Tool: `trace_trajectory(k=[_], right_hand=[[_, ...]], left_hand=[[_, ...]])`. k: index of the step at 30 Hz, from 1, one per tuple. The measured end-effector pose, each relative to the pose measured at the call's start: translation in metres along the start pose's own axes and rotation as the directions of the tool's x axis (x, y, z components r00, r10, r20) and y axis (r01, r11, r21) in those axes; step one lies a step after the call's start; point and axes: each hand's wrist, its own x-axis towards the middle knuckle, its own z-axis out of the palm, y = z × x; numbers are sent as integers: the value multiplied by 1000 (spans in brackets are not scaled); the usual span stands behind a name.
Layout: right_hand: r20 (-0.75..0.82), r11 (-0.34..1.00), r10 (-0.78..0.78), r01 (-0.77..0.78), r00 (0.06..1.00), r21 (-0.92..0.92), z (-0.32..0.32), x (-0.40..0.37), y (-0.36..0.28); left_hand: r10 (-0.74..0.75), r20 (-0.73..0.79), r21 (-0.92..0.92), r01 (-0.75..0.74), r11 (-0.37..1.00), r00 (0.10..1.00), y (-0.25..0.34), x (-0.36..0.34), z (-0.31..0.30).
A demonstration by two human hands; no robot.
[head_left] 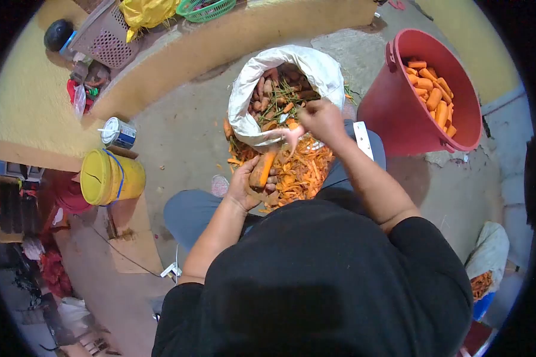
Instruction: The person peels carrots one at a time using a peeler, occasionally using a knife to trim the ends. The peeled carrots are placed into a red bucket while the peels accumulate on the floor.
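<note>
My left hand (250, 185) is wrapped round a carrot (268, 165), which is bright orange along one strip and brown-skinned elsewhere. Above and to the right of it, my right hand (324, 124) is closed on a pale pinkish peeler (292, 137), smeared by motion, its blade not clear. Beneath both hands lies a heap of orange carrot peelings (304, 175) between my knees. Just beyond stands a white sack (244, 107) with its rim rolled down, holding unpeeled carrots (267, 89) and green stalks.
At the right a large red tub (387, 113) holds peeled carrots (438, 98). A yellow bucket (113, 177) and a paint tin (118, 133) stand at the left by a low wall (178, 65). A power strip (362, 140) lies near my right knee.
</note>
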Motion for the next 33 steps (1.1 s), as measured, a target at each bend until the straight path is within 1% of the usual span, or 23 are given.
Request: trace_trajectory(k=[1, 3, 4, 6, 7, 8, 9, 10, 11, 13, 14, 15, 17, 19, 20, 23, 24, 25, 27, 30, 31, 33], right_hand=[[-42, 997, -66, 68, 997, 45, 10, -13, -10], [78, 969, -236, 229, 969, 90, 12, -33, -32], [113, 978, -199, 190, 973, 88, 12, -32, -30], [187, 990, -125, 111, 974, 84, 19, -26, -18], [123, 999, -16, 10, 992, 45, 23, -16, -3], [95, 998, 18, -13, 995, -54, 24, -3, 18], [74, 997, 80, -79, 994, -13, 15, 5, 32], [-28, 982, 101, -104, 994, -155, 11, 11, 44], [-40, 982, 114, -119, 993, -145, 11, 11, 53], [-59, 980, 143, -150, 988, -128, -5, 8, 43], [-73, 994, 87, -91, 994, -59, -6, 1, 29], [-30, 989, 69, -64, 997, 133, 1, -6, 21], [-33, 969, -111, 116, 993, 220, 14, -26, -3], [103, 951, -295, 282, 950, 124, 12, -38, -24], [136, 951, -304, 291, 943, 106, 16, -38, -25], [165, 990, -77, 55, 983, 132, 27, -17, 6], [148, 1000, 16, -14, 989, -16, 37, -5, 30], [134, 995, 100, -97, 986, -30, 33, 4, 46], [131, 962, 243, -222, 961, -158, 16, 12, 60], [24, 981, 189, -190, 982, 49, 15, -2, 44], [-48, 994, 89, -86, 995, 66, 19, -8, 28], [-38, 974, -161, 165, 986, 154, 20, -27, -3]], left_hand=[[58, -81, 101, -50, 994, 995, -1, 0, 3], [192, -220, 310, -118, 943, 956, -6, -2, 16], [218, -305, 241, -146, 959, 927, -12, -3, 29], [144, -139, 203, -114, 973, 980, -11, 1, 17], [107, -52, 184, -96, 978, 993, -10, 2, 12], [7, 17, 72, -8, 997, 1000, -9, 3, 10], [36, -35, 108, -32, 994, 999, -11, 2, 13], [68, -86, 144, -55, 988, 994, -13, -1, 18], [100, -134, 182, -75, 981, 986, -14, -2, 20], [73, -137, 134, -54, 989, 988, -7, 0, 12], [58, -137, 111, -42, 993, 989, -6, 1, 8], [111, -171, 166, -82, 983, 979, -9, 1, 15], [220, -231, 283, -151, 947, 948, -17, 0, 33], [188, -276, 267, -113, 957, 943, -15, 4, 18], [174, -297, 257, -97, 962, 939, -14, 6, 11], [153, -116, 258, -119, 959, 981, -16, 3, 14], [88, -123, 243, -56, 968, 989, -16, 3, 12], [65, -105, 212, -42, 976, 992, -16, 1, 11], [19, -69, 151, -8, 989, 997, -17, -3, 11], [10, -60, 89, -5, 996, 998, -12, -1, 3], [43, -89, 115, -32, 993, 995, -13, 0, 4], [110, -145, 174, -84, 981, 983, -17, 1, 8]])
